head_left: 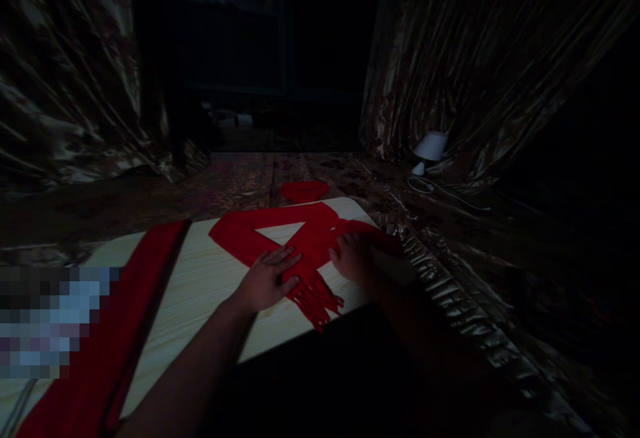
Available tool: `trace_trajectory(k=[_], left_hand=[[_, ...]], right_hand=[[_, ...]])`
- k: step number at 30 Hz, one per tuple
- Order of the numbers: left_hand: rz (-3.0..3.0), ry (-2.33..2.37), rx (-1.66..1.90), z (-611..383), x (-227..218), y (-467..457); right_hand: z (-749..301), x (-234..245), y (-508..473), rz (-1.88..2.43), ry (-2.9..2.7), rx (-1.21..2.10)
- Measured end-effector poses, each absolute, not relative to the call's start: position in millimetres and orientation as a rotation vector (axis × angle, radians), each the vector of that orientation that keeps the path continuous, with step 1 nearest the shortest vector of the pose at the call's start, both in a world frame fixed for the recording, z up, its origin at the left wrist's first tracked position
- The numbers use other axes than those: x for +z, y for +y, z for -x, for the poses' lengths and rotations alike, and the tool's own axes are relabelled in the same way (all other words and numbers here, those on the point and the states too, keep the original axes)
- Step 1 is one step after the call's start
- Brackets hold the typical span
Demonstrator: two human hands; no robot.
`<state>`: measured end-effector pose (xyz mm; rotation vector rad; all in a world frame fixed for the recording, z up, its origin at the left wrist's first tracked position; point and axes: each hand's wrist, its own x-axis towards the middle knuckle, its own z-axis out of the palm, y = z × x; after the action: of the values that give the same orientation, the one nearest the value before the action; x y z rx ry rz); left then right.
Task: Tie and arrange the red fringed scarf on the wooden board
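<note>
A red scarf (313, 241) with a fringed end lies crossed over itself on a light wood-grain table (197, 278). A triangle of bare wood shows inside its loop. My left hand (267, 279) rests flat on the scarf near the fringe, fingers stretched out. On the scarf's right side, my right hand (353, 258) has its fingers curled in against the cloth, and the thumb is close to them. Dim light hides part of that grip. One length of the scarf runs past the right hand towards the table's right edge.
A long red cloth strip (135, 291) crosses the table on the left. Another red cloth piece (304, 190) lies beyond the far edge. A small white lamp (431, 148) with a cord stands at the back right, by patterned curtains (400, 58). Pixelation covers the left edge.
</note>
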<state>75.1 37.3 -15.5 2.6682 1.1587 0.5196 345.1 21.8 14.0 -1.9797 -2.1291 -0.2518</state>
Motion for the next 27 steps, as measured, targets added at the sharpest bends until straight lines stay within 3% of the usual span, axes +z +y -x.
trace_trajectory(k=[5,13,19,27], left_hand=[[-2.642,1.138,0.516,-74,-15,38],[-2.681,0.877,0.867,-77,17,13],[-2.74,0.889,0.595,-80,14,4],[-2.765,0.956,0.622,-80,7,19]], right_hand=[[-364,30,33,1.933,-2.203,-0.213],[-378,26,28,1.183,-2.47,0.154],[-356,16,26,1.16,-2.519,0.21],[-333,22,33,1.346,-2.633,-0.051]])
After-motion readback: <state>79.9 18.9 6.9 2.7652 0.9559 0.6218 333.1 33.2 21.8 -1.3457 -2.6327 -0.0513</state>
